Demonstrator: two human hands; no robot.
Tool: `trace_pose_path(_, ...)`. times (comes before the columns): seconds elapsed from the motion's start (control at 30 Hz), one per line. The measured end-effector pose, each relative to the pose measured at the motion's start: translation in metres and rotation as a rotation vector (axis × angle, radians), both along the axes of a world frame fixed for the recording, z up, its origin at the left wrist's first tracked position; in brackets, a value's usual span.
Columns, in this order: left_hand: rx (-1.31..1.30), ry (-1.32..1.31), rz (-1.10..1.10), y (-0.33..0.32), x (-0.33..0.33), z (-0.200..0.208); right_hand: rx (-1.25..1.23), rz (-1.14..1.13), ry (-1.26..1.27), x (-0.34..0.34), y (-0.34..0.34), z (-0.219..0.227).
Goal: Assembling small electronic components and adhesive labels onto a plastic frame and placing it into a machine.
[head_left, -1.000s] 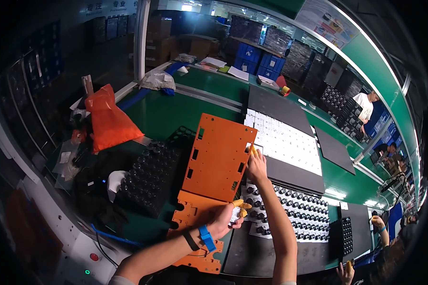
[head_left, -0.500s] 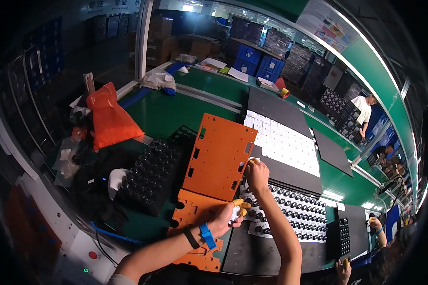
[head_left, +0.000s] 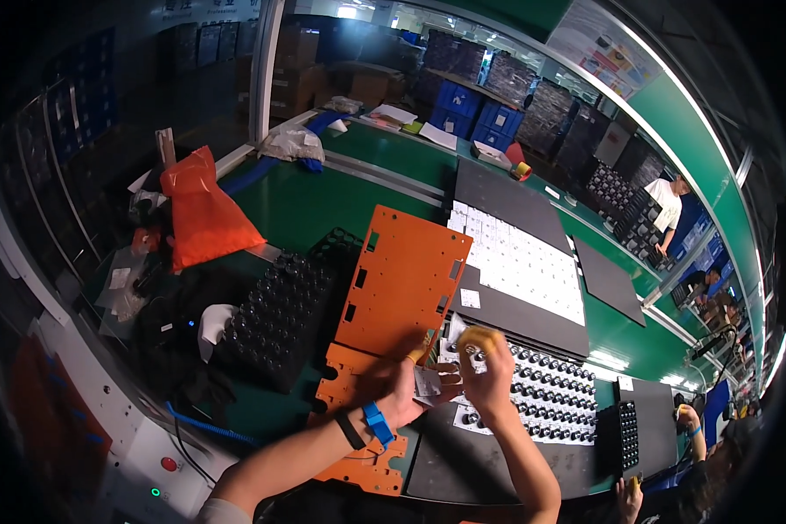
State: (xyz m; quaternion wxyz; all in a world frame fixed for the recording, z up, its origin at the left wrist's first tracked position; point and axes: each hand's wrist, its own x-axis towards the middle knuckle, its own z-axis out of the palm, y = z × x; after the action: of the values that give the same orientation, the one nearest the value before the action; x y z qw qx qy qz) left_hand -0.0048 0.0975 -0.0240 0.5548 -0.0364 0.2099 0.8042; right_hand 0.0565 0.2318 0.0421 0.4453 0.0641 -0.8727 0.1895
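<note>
My left hand (head_left: 399,391), with yellow finger covers and a blue wristband, holds small grey-white square plates (head_left: 427,382) over the lower part of an orange fixture. My right hand (head_left: 489,371), also in yellow finger covers, is close beside it with its fingers curled. Whatever those fingers may hold cannot be made out. Upright behind my left hand stands an orange panel (head_left: 402,284) with slots and small holes, joined to a flat orange base plate (head_left: 371,476). Beyond and under my right hand lies a white sheet (head_left: 555,397) carrying rows of black round parts.
Left of the fixture sits a black tray (head_left: 279,323) of dark round parts, with a red-orange bag (head_left: 205,214) behind it. White sheets (head_left: 520,266) lie on black boards at the back. At the right, a co-worker's hands are by another black tray (head_left: 629,437).
My right hand has moved down from the orange panel's right edge toward my left hand. My left hand has turned, showing the square plates more openly. The orange fixture stays in place.
</note>
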Motion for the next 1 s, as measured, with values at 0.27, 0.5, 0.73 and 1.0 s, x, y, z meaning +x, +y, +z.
trace_pose_path(0.27, -0.049, 0.132, -0.092, 0.008, -0.010, -0.031, -0.182, -0.133, -0.310, 0.002, 0.031, -0.008)
trace_pose_path(0.5, -0.047, 0.195, -0.128, 0.011, 0.001, -0.020, 0.046, -0.381, -0.352, -0.053, 0.117, -0.054)
trace_pose_path(0.73, -0.128, 0.268, -0.166, 0.010, 0.005, -0.019, 0.080, -0.455, -0.394, -0.079, 0.147, -0.084)
trace_pose_path(1.0, -0.062, 0.305, -0.150, 0.002, 0.003, -0.010, -0.319, -0.185, -0.121, -0.047, 0.093, -0.052)
